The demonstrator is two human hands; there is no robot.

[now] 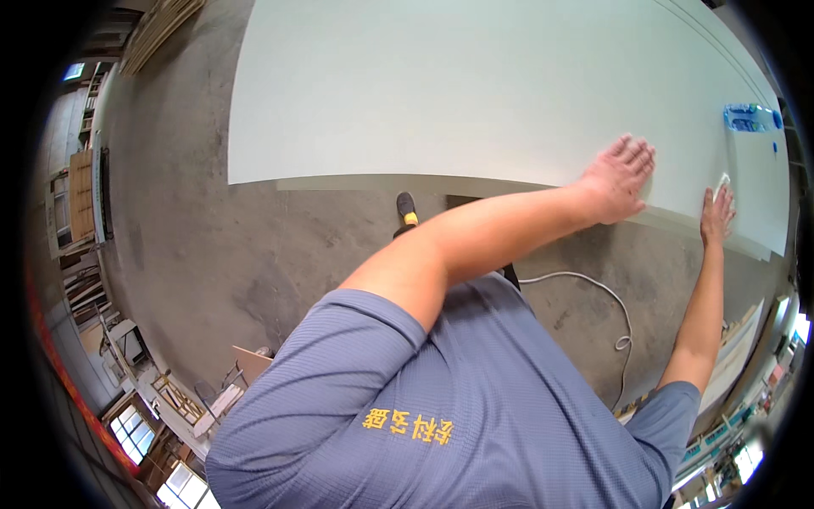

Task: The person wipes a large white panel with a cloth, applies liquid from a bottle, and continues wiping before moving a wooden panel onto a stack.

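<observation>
Across the top of the frame: a large pale board (458, 93), with its near edge running from left of centre toward the right rim and a narrower strip of another layer (356, 183) visible beneath. At right of centre: left hand (623, 180), palm down over the near edge of the board, slightly blurred, with fingers extended and a little apart, clamped on nothing. Farther right, just beside the same edge: right hand (717, 218), fingers stretched toward the top of the frame, with a small white item (723, 181) at the fingertips. Cannot tell whether clamped on this item or merely touching it.

Near the upper right rim, on the board: a clear and blue bottle (749, 118), and just below it a small blue piece (774, 148). Cannot tell whether bottle upright or on its side. In the middle, below the board edge: a dark shoe (406, 204) on a grey floor (170, 195). Right of lower centre: a looped pale cable (619, 310). At upper left: stacked timber (159, 36). At lower left: bright windows (133, 433).
</observation>
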